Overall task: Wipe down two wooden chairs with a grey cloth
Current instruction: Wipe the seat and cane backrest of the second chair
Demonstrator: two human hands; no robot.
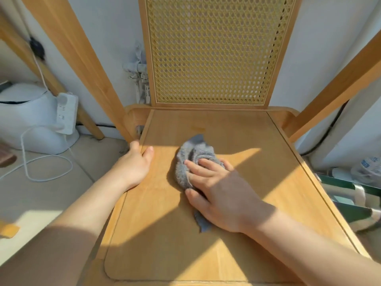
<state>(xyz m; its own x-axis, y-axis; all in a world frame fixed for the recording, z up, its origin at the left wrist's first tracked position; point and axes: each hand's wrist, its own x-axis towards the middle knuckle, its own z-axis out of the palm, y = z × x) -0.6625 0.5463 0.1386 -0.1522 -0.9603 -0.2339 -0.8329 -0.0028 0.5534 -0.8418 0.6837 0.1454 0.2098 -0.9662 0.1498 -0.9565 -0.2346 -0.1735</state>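
A light wooden chair [237, 129] with a woven cane back fills the head view, its flat seat facing me. A crumpled grey cloth [192, 154] lies on the middle of the seat. My right hand [218, 188] presses flat on the cloth, fingers spread over it, a corner of cloth sticking out under the palm. My left hand [136, 163] grips the seat's left edge, thumb on top and fingers wrapped over the side. Sunlight falls in a band across the seat.
Wooden armrests slope up on both sides of the seat. On the floor at left stand a white appliance [24, 118], a white power strip [67, 112] and a looping white cable [47, 164]. A green-and-white bag [350, 195] and plastic bottles [369, 168] lie at right.
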